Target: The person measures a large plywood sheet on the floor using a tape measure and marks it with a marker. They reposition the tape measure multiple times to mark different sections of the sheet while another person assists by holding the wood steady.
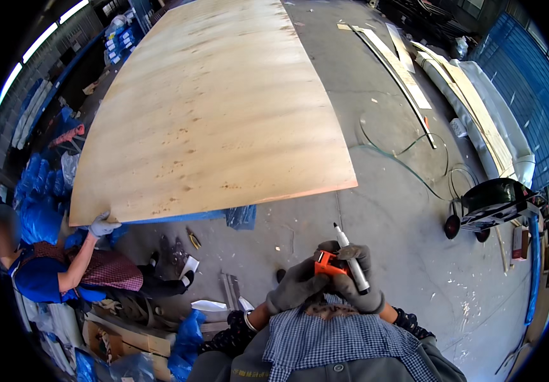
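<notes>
Both my hands are in grey gloves and close together in front of my chest. My left hand (298,284) is closed around a small orange-and-black object (329,264); its exact kind is hard to make out. A silver-white marker (350,258) is held in my right hand (362,294), its dark tip pointing up and away from me. The right fingers also lie against the orange object's side. Beyond my hands is a large pale plywood sheet (223,121), raised off the floor, its near edge apart from them.
At the left, a co-worker's gloved hand (103,225) rests on the sheet's near left corner. Pliers (194,239) lie on the floor. A black wheeled strapping cart (497,204) stands at the right, with loose strap (396,155) around it. Wood strips (395,67) lie farther back.
</notes>
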### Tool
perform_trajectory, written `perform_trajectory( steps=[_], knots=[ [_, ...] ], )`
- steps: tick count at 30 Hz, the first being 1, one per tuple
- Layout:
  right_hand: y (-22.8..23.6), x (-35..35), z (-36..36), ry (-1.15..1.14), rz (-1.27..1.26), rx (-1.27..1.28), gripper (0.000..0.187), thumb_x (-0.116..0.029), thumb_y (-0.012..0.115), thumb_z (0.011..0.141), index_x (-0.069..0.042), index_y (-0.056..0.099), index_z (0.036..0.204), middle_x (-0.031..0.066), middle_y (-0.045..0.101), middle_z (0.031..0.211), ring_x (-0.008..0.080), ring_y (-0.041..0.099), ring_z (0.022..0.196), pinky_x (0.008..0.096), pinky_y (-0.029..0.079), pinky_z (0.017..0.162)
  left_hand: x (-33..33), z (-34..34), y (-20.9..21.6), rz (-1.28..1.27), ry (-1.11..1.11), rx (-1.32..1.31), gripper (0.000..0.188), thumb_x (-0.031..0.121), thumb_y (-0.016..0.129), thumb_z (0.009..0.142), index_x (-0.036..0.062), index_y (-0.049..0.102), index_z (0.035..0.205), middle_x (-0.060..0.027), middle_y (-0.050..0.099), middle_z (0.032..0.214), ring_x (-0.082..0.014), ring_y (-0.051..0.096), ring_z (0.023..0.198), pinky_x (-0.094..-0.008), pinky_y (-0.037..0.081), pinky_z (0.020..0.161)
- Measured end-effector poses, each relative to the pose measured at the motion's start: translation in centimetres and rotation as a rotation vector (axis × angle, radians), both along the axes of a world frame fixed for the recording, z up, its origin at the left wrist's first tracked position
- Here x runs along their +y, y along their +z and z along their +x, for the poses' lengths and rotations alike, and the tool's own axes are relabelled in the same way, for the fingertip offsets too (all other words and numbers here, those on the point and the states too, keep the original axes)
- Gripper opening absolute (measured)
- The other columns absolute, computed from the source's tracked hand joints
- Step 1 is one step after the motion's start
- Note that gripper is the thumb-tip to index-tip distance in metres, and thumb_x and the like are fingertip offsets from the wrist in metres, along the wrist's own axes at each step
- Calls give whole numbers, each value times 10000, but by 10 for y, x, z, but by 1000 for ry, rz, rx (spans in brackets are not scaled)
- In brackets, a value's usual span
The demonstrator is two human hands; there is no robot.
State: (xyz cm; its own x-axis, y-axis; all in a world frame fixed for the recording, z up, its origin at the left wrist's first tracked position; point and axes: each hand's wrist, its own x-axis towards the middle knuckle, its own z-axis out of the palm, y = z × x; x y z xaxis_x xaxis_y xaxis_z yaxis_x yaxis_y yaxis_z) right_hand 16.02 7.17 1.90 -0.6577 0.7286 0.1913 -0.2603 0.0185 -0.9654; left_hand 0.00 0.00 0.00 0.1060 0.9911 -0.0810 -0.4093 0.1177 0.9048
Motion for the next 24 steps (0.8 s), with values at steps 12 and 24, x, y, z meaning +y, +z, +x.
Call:
perform_trajectory(
  steps=[12,24],
  knots=[
    [15,169,134,389,-470,327,642,-2,718,736,-62,376,1276,211,422,1348,247,513,1170,380,439,969,146,138,12,-179,-112,8,562,492,581,896,12,510,1179,-27,571,717,-83,508,523,-224,399,448],
    [8,297,170,-172,-312,179,424,-235,657,807,-78,405,1109,110,572,903,233,595,842,394,499,824,305,190,32,-207,-131,200,482,446,589,913,-11,558,1065,-33,566,731,-51,514,580,-212,410,476]
  ],
)
